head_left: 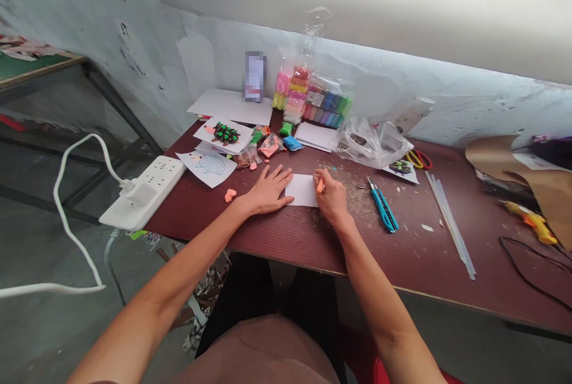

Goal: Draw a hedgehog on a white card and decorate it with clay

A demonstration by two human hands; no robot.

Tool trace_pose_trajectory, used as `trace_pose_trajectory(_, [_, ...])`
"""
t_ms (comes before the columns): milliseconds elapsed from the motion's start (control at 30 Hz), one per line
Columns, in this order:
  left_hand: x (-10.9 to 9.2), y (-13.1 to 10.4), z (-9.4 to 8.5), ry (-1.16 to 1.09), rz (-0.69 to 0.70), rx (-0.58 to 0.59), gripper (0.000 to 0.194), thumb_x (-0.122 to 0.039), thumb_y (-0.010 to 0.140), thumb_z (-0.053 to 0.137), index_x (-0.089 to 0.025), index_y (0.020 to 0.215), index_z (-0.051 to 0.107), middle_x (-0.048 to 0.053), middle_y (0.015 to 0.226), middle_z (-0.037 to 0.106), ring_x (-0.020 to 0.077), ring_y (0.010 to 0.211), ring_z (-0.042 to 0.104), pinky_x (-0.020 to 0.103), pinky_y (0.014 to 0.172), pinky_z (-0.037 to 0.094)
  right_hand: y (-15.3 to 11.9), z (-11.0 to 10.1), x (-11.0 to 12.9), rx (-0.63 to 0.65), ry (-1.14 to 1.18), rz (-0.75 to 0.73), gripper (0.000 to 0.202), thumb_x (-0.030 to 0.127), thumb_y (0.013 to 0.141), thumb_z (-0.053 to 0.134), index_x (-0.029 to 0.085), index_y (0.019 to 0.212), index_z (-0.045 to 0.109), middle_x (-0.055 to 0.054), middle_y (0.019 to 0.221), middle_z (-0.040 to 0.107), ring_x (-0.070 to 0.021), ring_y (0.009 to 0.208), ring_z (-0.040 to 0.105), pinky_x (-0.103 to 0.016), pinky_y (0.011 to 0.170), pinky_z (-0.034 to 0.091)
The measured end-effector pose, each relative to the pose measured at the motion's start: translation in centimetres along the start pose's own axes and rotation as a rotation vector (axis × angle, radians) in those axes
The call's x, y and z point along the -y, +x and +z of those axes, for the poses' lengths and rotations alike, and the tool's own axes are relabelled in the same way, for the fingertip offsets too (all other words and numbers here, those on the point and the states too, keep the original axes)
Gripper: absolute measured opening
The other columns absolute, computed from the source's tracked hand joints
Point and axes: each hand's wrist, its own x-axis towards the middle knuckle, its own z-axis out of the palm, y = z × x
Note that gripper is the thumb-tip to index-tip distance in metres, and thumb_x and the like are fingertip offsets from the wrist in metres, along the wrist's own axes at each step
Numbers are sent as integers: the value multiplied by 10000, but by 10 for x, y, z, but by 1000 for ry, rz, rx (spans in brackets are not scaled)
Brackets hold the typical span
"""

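Note:
A small white card lies on the dark red table between my hands. My left hand is spread flat, its fingers and thumb pressing on the card's left edge. At the card's right edge, my right hand is closed around an orange pen-like thing, mostly hidden by the fingers. Left of my left hand sits a lump of peach-coloured clay. Behind it are a paper with a blue hedgehog drawing and a card bearing a clay hedgehog with green bits.
A teal utility knife lies to the right, with clear glue sticks and a yellow glue gun beyond. Clay packs, a plastic bag and scissors stand behind. A white power strip overhangs the left edge.

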Motion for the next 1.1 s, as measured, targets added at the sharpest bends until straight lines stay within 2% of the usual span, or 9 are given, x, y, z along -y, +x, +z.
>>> trace_pose_trajectory(133, [-2, -2, 6, 13, 33, -49, 855, -721, 973, 454, -172, 1625, 390, 145, 1738, 256, 348, 1631, 174, 580, 1312, 70, 7, -6, -15, -134, 35, 87, 364, 296, 1030, 419, 178, 1199, 719, -131, 972, 793, -243, 801, 708, -287, 683, 401])
trace_pose_trajectory(267, [2, -2, 8, 14, 26, -98, 780, -692, 978, 483, -204, 1586, 454, 136, 1711, 340, 356, 1618, 221, 595, 1311, 73, 10, -8, -26, -56, -9, 103, 429, 135, 939, 411, 152, 1264, 691, -126, 913, 789, -255, 785, 710, -294, 676, 404])
trace_pose_trajectory(400, [6, -2, 8, 7, 26, -109, 725, -647, 995, 488, -194, 1562, 485, 139, 1700, 362, 357, 1605, 262, 610, 1307, 96, 10, -6, -29, 35, -20, 64, 465, 87, 870, 457, 173, 1265, 686, -120, 1034, 810, -262, 878, 733, -290, 715, 445])
trace_pose_trajectory(600, [3, -4, 8, -1, 10, -104, 643, -541, 1028, 460, -186, 1562, 487, 124, 1710, 345, 336, 1609, 260, 596, 1303, 156, 10, -4, -28, 29, -14, 56, 418, 98, 904, 470, 179, 1246, 697, -108, 1021, 816, -259, 914, 748, -293, 761, 481])
trace_pose_trajectory(733, [3, -3, 10, -21, 6, -111, 635, -492, 1006, 487, -182, 1560, 492, 123, 1707, 351, 342, 1608, 260, 605, 1300, 164, 10, -4, -29, -30, 15, 86, 426, 87, 898, 455, 162, 1236, 703, -131, 1009, 809, -278, 928, 747, -332, 808, 503])
trace_pose_trajectory(800, [4, -3, 10, -43, 7, -127, 644, -494, 991, 501, -197, 1562, 486, 118, 1702, 363, 343, 1605, 268, 611, 1299, 163, 10, -4, -28, -101, 99, 88, 383, 147, 937, 450, 156, 1220, 709, -137, 983, 802, -285, 929, 745, -361, 834, 515])
trace_pose_trajectory(900, [4, -3, 11, -76, 0, -146, 678, -496, 976, 521, -194, 1579, 454, 125, 1695, 379, 337, 1603, 277, 598, 1304, 159, 8, -3, -20, -210, 376, 21, 332, 355, 992, 499, 194, 1179, 721, -102, 968, 788, -250, 890, 738, -359, 839, 535])
trace_pose_trajectory(1000, [4, -2, 11, -92, -10, -155, 679, -510, 962, 543, -185, 1555, 478, 136, 1700, 365, 335, 1601, 284, 586, 1309, 158, 4, 0, -6, -170, 675, -17, 386, 523, 962, 549, 200, 1043, 744, -77, 911, 767, -194, 736, 693, -319, 708, 538])
trace_pose_trajectory(1100, [4, -2, 10, -100, -27, -144, 687, -521, 950, 568, -160, 1531, 501, 154, 1711, 333, 335, 1605, 273, 567, 1315, 155, 1, 3, 7, -134, 878, 71, 417, 588, 915, 578, 193, 889, 711, -36, 744, 699, -142, 576, 582, -276, 546, 478])
